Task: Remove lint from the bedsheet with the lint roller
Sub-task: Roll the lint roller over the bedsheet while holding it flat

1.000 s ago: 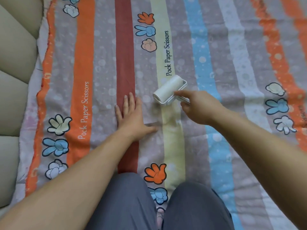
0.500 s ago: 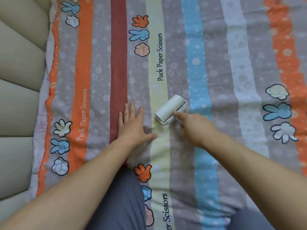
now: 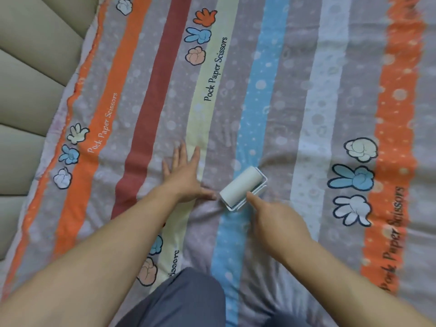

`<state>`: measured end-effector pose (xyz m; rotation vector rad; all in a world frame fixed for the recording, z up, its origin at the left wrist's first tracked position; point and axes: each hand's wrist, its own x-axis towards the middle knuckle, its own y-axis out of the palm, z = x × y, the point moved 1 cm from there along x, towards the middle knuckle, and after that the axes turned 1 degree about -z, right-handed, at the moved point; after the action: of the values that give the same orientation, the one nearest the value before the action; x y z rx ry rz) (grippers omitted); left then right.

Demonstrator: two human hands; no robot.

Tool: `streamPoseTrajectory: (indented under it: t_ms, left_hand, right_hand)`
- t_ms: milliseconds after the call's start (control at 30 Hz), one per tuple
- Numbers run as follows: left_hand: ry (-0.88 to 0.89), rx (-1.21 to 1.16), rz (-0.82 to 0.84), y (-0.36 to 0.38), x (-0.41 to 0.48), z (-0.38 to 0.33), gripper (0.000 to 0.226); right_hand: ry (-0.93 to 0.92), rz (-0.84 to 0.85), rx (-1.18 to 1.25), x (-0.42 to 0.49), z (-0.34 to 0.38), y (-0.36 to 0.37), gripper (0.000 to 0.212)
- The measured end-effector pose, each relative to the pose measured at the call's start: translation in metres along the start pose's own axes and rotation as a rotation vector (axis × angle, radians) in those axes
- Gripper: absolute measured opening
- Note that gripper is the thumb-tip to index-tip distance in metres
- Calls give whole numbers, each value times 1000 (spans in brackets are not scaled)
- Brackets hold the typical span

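A striped bedsheet (image 3: 318, 95) printed with cartoon hands and "Pock Paper Scissors" covers the bed. A white lint roller (image 3: 241, 186) lies on it at the blue stripe, its drum in a white frame. My right hand (image 3: 276, 223) grips the roller's handle, which the hand hides, with the index finger stretched along the frame. My left hand (image 3: 185, 174) presses flat on the sheet just left of the roller, fingers spread and thumb pointing at the drum. The fabric is wrinkled around both hands.
A beige padded headboard (image 3: 28, 97) runs along the left edge of the bed. My knees in grey trousers (image 3: 179, 300) rest on the sheet at the bottom of the view.
The roller has come back toward me, from the pale yellow stripe onto the blue stripe. My left hand stays flat on the sheet and has shifted right with it.
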<state>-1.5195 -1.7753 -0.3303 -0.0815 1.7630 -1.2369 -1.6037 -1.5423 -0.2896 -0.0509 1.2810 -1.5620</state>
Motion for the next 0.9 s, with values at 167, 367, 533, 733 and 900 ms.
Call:
streamPoseTrajectory:
  t_ms: [167, 367, 533, 733, 900]
  left_hand:
    - [35, -43, 116, -9, -6, -5, 142]
    - [156, -190, 12, -25, 26, 0, 113]
    - [146, -129, 100, -7, 52, -7, 148]
    - [170, -164, 99, -2, 58, -4, 156]
    - [176, -155, 76, 1, 59, -5, 156]
  right_hand:
    - [61, 106, -16, -21, -6, -24, 54]
    - [74, 369, -150, -13, 3, -92, 44]
    - [187, 368, -30, 18, 18, -153, 40]
    - [190, -98, 29, 105, 37, -133, 46]
    - [195, -157, -57, 138, 30, -91, 51]
